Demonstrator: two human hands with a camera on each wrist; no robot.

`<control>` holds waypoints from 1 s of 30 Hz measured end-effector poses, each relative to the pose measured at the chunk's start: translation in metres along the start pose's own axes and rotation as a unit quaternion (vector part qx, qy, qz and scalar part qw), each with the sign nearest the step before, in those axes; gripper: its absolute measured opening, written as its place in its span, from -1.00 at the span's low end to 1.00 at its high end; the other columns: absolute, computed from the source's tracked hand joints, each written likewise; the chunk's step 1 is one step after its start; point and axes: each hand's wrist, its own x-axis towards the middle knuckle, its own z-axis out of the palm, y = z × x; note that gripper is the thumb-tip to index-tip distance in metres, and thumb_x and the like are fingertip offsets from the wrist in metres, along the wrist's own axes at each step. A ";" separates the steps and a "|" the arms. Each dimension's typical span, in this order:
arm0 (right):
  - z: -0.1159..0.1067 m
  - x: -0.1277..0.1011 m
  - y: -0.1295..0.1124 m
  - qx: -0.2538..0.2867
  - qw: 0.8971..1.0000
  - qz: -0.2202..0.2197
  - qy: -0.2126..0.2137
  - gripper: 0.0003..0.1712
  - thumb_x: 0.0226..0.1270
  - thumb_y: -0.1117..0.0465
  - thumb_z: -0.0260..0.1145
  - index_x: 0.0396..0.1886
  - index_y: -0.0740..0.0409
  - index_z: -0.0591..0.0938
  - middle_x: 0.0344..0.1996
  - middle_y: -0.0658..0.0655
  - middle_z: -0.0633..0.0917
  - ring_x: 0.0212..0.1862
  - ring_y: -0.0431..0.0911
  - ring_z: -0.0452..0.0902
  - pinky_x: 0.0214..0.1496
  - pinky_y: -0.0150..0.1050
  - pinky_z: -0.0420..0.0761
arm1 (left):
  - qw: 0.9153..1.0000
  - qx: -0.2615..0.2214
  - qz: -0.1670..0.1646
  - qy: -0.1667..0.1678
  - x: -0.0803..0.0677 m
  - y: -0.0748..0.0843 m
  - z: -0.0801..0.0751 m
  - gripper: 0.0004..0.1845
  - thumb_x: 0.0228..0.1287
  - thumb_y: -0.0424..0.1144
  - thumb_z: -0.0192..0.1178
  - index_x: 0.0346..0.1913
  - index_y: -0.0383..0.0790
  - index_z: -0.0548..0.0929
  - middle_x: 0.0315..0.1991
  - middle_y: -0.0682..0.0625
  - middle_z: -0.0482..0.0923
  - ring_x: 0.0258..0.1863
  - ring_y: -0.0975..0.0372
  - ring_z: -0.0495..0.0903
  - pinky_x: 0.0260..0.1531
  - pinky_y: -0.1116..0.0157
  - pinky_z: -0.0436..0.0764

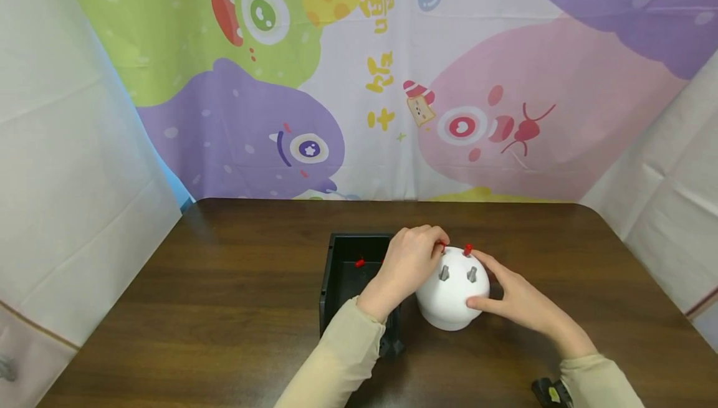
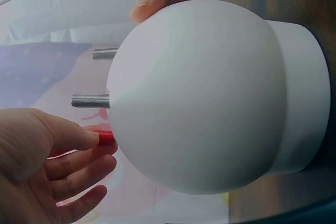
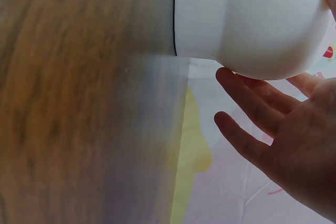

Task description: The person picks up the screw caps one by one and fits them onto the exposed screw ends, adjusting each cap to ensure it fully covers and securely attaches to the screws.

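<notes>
— White and smooth, that dome (image 1: 449, 293): where does it sit between the hands?

— On the dark wood-grain table (image 1: 224, 308), just right of the black tray (image 1: 336, 271). The left hand (image 1: 406, 265) comes over the tray to the dome's upper left; the right hand (image 1: 518, 299) lies against its right side.

— What are the hands holding?

— The left pinches a red peg (image 2: 105, 137) between thumb and curled fingers, at the dome's surface. The right holds nothing; its fingers are nearly straight, the thumb pressing the dome's flank.

— And the shapes?

— A matte round ball on a short cylindrical base. Two grey metal pins (image 1: 444, 272) stick up from its top, and another red peg (image 1: 467, 249) stands behind them. A further red peg (image 1: 359, 263) lies inside the box-shaped tray.
</notes>
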 end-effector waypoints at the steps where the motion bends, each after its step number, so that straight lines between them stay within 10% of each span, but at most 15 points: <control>1: 0.000 0.000 0.000 0.001 1.000 0.000 0.000 -0.04 0.03 -0.18 0.33 0.38 -0.08 0.09 0.22 0.19 0.38 0.19 0.11 0.34 0.05 0.13 0.39 | 1.000 0.000 0.000 -0.001 0.000 0.000 0.001 -0.91 0.19 -0.25 0.18 -0.28 -0.07 0.67 -0.33 0.10 0.65 -0.38 0.31 0.60 -0.16 0.36 0.52; 30: 0.001 0.000 0.001 0.003 1.000 -0.002 0.000 -0.04 0.03 -0.18 0.33 0.38 -0.11 0.09 0.22 0.19 0.38 0.16 0.11 0.38 0.03 0.12 0.41 | 0.999 -0.030 -0.021 0.008 -0.007 -0.012 -0.002 -0.85 0.19 -0.28 0.13 -0.20 -0.08 0.64 -0.32 0.10 0.65 -0.40 0.32 0.59 -0.20 0.36 0.54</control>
